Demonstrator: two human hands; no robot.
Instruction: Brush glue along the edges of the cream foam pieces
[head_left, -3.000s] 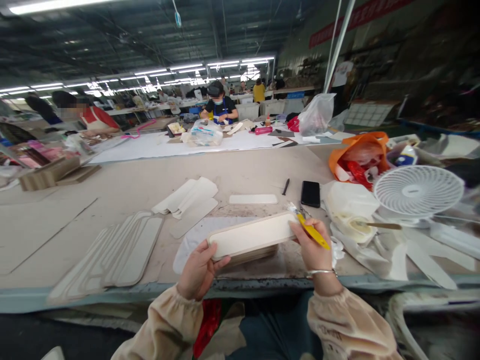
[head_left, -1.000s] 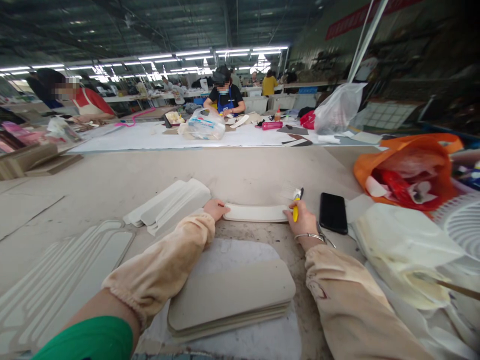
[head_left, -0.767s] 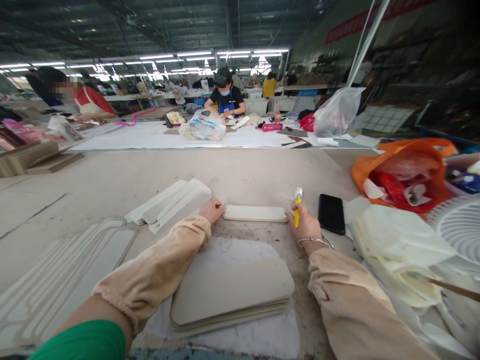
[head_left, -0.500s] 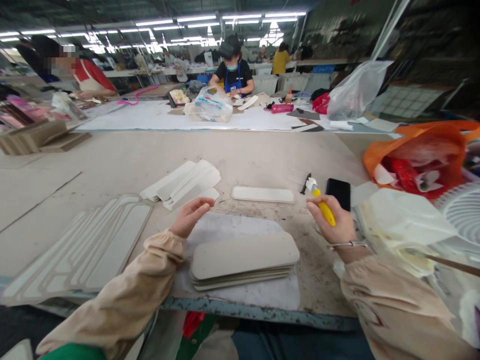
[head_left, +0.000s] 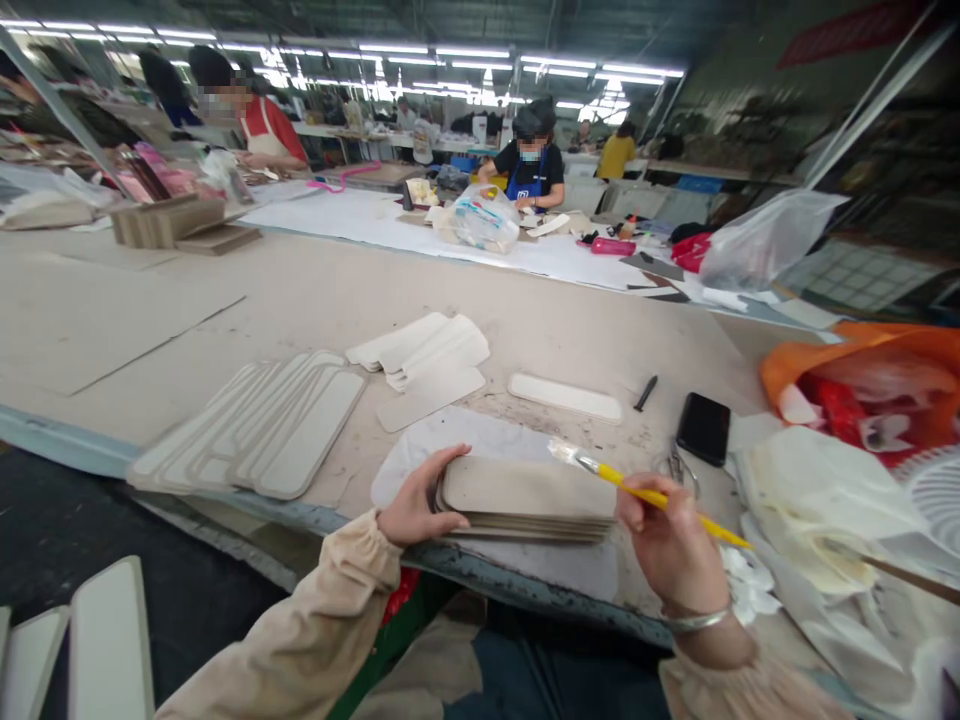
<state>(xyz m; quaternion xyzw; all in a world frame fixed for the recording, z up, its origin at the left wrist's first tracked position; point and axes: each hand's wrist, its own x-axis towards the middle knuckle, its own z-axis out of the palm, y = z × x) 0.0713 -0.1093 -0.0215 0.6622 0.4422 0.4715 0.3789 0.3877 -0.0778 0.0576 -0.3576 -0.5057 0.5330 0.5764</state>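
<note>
My left hand (head_left: pixel 421 502) grips the left end of a stack of beige rounded panels (head_left: pixel 529 487), thumb along the near side and fingers at the far edge. The stack lies on a white sheet (head_left: pixel 574 570) at the table's front edge. In my right hand (head_left: pixel 671 545) is a yellow-handled brush (head_left: pixel 613 476), its bristles coated in something white and pasty. The brush tip points left, just over the top panel; whether it touches cannot be made out. One white-faced strip (head_left: pixel 566 396) lies beyond the stack.
Left are fanned panels (head_left: pixel 311 440) and white strips (head_left: pixel 435 345). A black phone (head_left: pixel 703 428), scissors (head_left: pixel 679 470), a dark bolt-like piece (head_left: pixel 645 393), a milky plastic-lined container (head_left: pixel 817 490) and an orange bag (head_left: pixel 795 350) lie right. A co-worker (head_left: pixel 531 165) sits across the table.
My left hand has come down onto the stack's left end. The brush has swung from pointing away to pointing left above the panels. The view has turned left.
</note>
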